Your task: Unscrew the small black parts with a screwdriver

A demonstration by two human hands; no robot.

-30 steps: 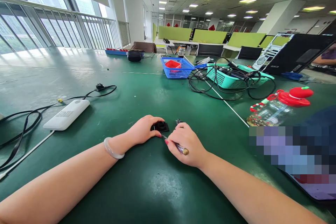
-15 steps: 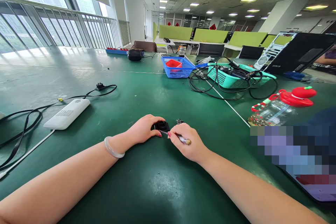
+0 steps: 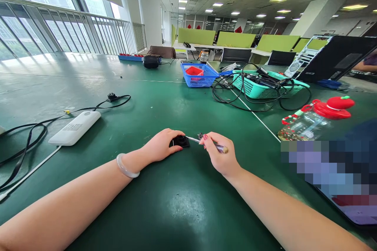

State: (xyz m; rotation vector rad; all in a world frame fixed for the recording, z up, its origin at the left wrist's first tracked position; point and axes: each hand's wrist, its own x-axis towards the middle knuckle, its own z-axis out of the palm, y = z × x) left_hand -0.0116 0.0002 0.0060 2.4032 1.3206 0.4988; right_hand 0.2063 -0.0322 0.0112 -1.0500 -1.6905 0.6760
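Note:
My left hand (image 3: 161, 145) grips a small flat black part (image 3: 182, 141) against the green tabletop, thumb and fingers at its left edges. In my right hand (image 3: 220, 153) is a slim screwdriver (image 3: 220, 148) with a clear handle and a thin metal shaft. Its tip points left and meets the upper right side of the black part; whether it touches a screw is too small to tell. Just behind the right fingertips lies a small heap of dark bits (image 3: 200, 135), partly hidden.
A white power bank (image 3: 75, 127) and black cables (image 3: 31, 141) lie at left. Further back stand a blue basket (image 3: 200, 82) and a teal basket (image 3: 256, 93) with tangled cords. At right are a red-lidded bottle (image 3: 312, 123) and a pixelated dark device (image 3: 350, 213).
My right hand has moved right and the screwdriver tip has shifted from the black part's lower front to its upper right side. My left hand stays in place.

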